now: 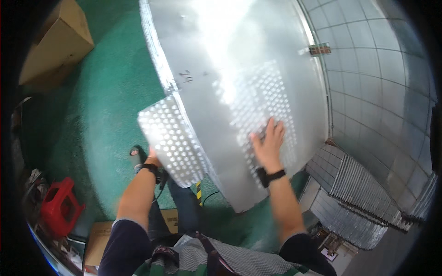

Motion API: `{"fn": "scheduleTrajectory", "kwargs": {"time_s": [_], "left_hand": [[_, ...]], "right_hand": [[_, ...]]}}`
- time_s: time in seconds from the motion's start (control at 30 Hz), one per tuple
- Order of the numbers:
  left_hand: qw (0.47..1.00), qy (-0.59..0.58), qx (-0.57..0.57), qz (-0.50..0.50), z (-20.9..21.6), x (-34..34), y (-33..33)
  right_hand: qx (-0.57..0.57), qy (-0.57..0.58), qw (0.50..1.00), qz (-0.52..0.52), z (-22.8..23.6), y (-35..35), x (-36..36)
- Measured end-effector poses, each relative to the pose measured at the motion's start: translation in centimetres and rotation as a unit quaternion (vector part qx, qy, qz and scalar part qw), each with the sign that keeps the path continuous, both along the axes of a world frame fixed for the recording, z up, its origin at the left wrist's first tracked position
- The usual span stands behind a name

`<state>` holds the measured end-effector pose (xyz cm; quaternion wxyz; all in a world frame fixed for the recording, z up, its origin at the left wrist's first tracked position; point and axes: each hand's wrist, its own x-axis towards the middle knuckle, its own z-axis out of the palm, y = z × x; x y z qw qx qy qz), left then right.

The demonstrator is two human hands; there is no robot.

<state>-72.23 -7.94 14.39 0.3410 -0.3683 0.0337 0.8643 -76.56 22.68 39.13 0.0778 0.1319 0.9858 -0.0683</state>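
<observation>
My left hand (pixel 153 158) grips the lower left edge of a silvery sheet covered in rows of round pale dots (pixel 170 133); some of its fingers are hidden by the sheet. This sheet sits at the near left edge of a large metal-topped table (pixel 207 119), partly beyond that edge. My right hand (pixel 270 143) rests with fingers spread over a similar dotted patch (pixel 264 92) on the tabletop. Whether that patch is a second sheet or a reflection, I cannot tell. Both wrists wear black bands.
A cardboard box (pixel 64 43) stands on the green floor at far left. A red plastic stool (pixel 62 207) is at lower left, with flattened cardboard (pixel 99 234) near my feet. Stacks of ridged silvery sheets (pixel 363 184) are at right, below a gridded panel (pixel 373 60).
</observation>
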Motion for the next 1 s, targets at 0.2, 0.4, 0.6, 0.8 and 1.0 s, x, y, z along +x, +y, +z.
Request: {"fn": "scheduleTrajectory", "kwargs": {"time_s": [0.2,0.4,0.6,0.8,1.0], "left_hand": [[1.000,-0.007,-0.009,0.007,0.5,-0.3,-0.9],[0.999,0.009,-0.043,-0.011,-1.4,0.0,-1.0],[0.996,0.008,-0.088,-0.019,-0.7,0.6,-1.7],[0.999,0.020,-0.040,0.004,2.7,0.4,-1.8],[0.998,0.048,-0.031,0.034,-0.3,1.5,-0.8]], "right_hand": [[-0.047,-0.027,0.998,0.025,-0.7,-17.8,7.1],[-0.026,-0.016,0.996,0.078,1.4,-13.8,7.4],[0.019,-0.095,0.984,0.150,0.0,-18.8,10.5],[-0.092,-0.082,0.983,0.139,1.2,-24.7,10.1],[-0.055,-0.056,0.980,0.181,-0.3,-25.4,4.1]]}}
